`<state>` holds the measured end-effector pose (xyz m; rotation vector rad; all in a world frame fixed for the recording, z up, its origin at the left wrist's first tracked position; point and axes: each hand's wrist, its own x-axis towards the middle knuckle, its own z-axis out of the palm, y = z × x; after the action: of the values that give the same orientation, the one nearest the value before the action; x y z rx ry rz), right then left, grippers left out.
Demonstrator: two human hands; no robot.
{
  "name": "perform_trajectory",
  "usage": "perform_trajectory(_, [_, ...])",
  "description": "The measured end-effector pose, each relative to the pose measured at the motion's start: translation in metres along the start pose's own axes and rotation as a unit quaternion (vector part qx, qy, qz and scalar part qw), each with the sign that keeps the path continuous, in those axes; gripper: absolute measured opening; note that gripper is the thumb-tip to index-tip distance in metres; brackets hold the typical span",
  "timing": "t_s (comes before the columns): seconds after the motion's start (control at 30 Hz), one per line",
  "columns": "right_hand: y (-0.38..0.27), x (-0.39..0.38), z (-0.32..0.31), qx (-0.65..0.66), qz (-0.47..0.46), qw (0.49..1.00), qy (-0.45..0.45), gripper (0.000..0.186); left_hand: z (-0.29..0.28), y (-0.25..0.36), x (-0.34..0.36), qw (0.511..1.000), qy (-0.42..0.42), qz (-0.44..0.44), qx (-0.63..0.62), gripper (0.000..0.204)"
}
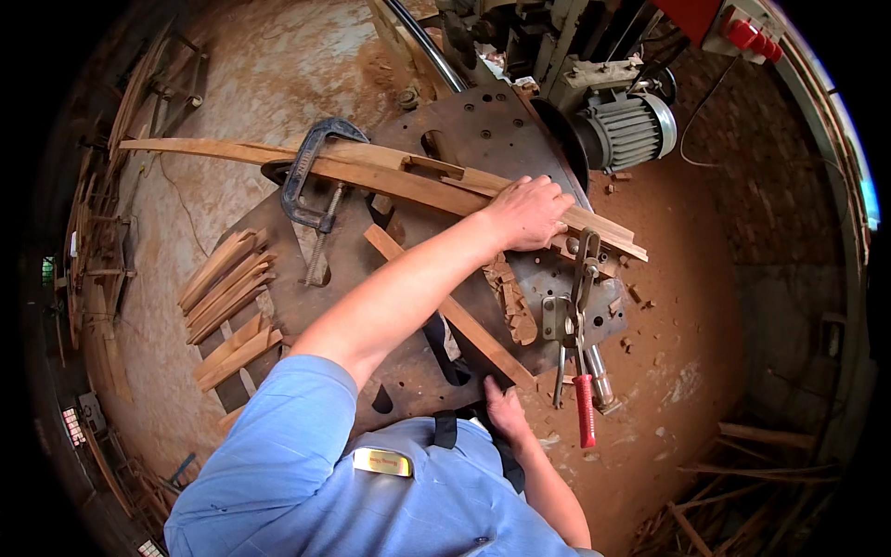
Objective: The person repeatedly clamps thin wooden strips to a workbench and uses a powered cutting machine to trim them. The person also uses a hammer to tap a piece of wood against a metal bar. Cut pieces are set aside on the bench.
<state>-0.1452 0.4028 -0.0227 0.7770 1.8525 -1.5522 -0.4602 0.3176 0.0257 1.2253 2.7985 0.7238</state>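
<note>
My left hand (531, 213) reaches across the metal table and lies over the right part of a long wooden piece (390, 178), its fingers curled over the wood. A black C-clamp (299, 176) grips that wood farther left. A slot shows in the wood between clamp and hand. Right of the hand stands a toggle clamp with a red handle (584, 413). My right hand (506, 408) is low at the table's near edge, thumb up, close to the end of a wooden bar (483, 342) lying diagonally; its other fingers are hidden.
Cut wooden pieces (227, 278) lie in a row on the table's left. Wood chips (509, 297) sit on the metal tabletop (353, 278). An electric motor (631, 130) stands behind at right. Scrap wood (742, 483) is piled on the dusty floor at lower right.
</note>
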Motion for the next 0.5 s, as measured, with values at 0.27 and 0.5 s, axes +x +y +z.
perform_trajectory(0.27, [0.016,0.009,0.001,0.081,-0.039,0.995,-0.036,0.067,0.002,-0.010,0.006,0.997,-0.063,-0.019,-0.032,0.033])
perform_trajectory(0.5, [0.006,0.006,0.001,0.064,-0.018,0.998,-0.023,0.065,0.005,-0.020,0.012,0.988,-0.144,-0.055,-0.021,0.051])
